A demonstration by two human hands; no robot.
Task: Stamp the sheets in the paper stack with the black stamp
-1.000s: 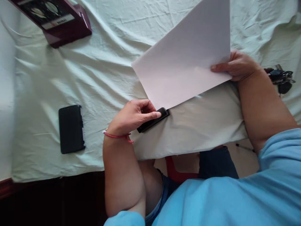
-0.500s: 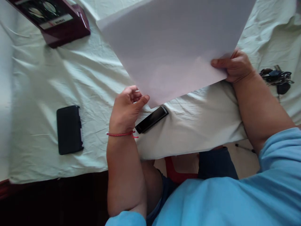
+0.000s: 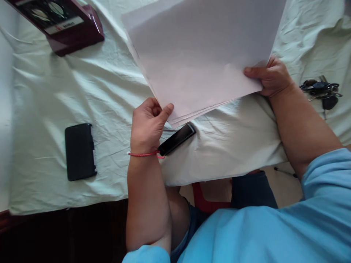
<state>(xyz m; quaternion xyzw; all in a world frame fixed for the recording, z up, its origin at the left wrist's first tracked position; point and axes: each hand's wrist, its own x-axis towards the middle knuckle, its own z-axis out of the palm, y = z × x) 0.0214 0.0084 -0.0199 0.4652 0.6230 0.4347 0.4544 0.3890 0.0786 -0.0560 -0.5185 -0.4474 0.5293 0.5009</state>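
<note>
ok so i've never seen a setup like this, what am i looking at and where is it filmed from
There is no machine here: you are seeing a person's two bare hands at work. The view comes from one camera worn on that person's head, looking forward and down.

The left hand, with a red cord at its wrist, and the right hand hold a few white sheets between them, thumbs on top.

Below them is a wrinkled pale green cloth. On it are a slim black object near the left wrist, a black rectangular case farther left, a dark red boxlike item at upper left, and a bunch of keys beyond the right arm.
</note>
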